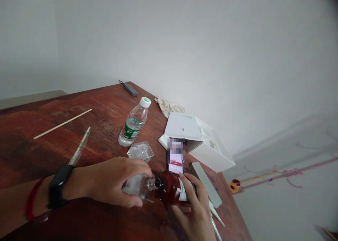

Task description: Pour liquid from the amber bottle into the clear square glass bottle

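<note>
My left hand (113, 181) is wrapped around a small clear bottle (136, 185) with a threaded neck and no cap on it. In my right hand (196, 202) is a brown bottle (169, 187) with a white label, tipped on its side. The two open necks meet mouth to mouth, or nearly so; I cannot tell if they touch. Just behind my left hand lies a clear plastic container (141, 151). Beyond it stands a capped water bottle (132, 124) with a green label, partly full.
On the wooden table (105, 107) lie a chopstick (62, 124) and wrapped chopsticks (80, 146) at left. A lit phone (175, 160) leans by a white box (208, 146). A grey flat slab (207, 184), white-tipped tools (217, 214), a cloth (169, 107) and a dark device (130, 89) lie around.
</note>
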### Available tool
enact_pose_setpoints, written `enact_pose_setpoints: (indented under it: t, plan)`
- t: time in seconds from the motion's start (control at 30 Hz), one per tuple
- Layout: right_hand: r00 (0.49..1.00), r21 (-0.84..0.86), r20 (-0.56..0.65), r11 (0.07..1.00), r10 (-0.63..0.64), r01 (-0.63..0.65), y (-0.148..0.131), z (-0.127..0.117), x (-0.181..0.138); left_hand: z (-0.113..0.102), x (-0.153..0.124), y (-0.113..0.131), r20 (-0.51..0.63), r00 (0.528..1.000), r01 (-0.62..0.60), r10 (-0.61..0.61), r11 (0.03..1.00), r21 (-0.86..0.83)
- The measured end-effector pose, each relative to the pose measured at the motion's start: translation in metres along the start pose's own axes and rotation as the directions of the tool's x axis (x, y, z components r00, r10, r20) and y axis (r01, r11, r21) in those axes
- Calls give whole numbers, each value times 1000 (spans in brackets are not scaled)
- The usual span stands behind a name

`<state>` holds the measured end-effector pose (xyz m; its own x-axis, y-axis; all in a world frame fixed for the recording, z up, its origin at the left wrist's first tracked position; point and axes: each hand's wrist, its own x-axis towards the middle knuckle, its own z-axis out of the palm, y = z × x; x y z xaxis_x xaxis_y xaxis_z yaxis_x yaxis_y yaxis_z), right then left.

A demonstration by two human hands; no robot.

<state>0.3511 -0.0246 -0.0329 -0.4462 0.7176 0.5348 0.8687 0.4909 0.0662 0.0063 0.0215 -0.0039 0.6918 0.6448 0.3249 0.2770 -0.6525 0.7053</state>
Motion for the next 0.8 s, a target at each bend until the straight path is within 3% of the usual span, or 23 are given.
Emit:
enact_pose_setpoints:
  t: [0.33, 0.8]
  plan:
    - [999, 60, 44, 998, 10, -13, 4, 6, -2, -1, 0, 6, 15, 999, 52, -52, 999, 2]
    - [988, 209, 82, 967, 133, -148, -9, 9, -1, -4, 1, 8, 5, 999, 42, -42, 999, -5]
